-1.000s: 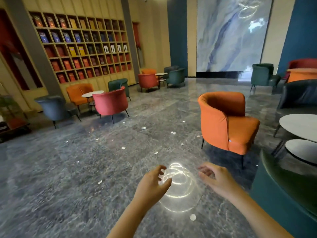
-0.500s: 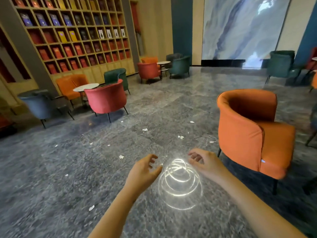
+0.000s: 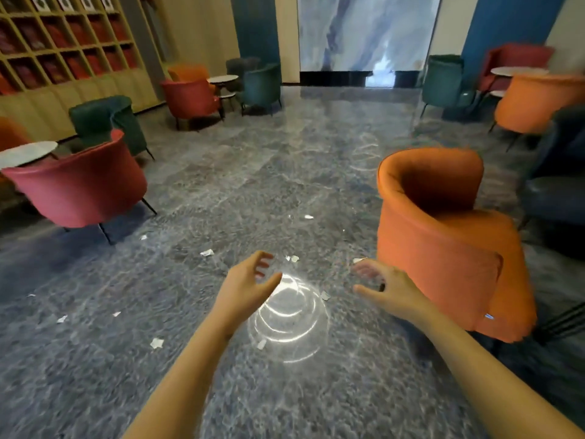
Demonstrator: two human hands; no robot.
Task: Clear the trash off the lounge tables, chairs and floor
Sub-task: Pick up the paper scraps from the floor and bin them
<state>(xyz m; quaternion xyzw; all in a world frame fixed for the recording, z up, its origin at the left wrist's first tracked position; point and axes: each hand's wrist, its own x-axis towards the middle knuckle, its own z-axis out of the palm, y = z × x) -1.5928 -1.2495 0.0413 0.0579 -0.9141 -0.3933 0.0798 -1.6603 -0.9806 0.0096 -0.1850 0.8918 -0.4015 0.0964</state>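
Note:
Several small white paper scraps lie scattered on the grey marble floor: one scrap ahead of my left hand, a pair between my hands, another at the lower left, one farther off. My left hand and my right hand are both stretched out in front of me above the floor, fingers loosely spread, holding nothing. A small dark mark shows by my right thumb; I cannot tell what it is.
An orange armchair stands close on the right, a red armchair with a round white table on the left. More chairs and small tables line the far walls. A ceiling light reflects on the floor below my hands.
I have moved forward across the floor; the orange chair and the paper scraps are nearer. Both hands stay raised and empty, slightly wider apart.

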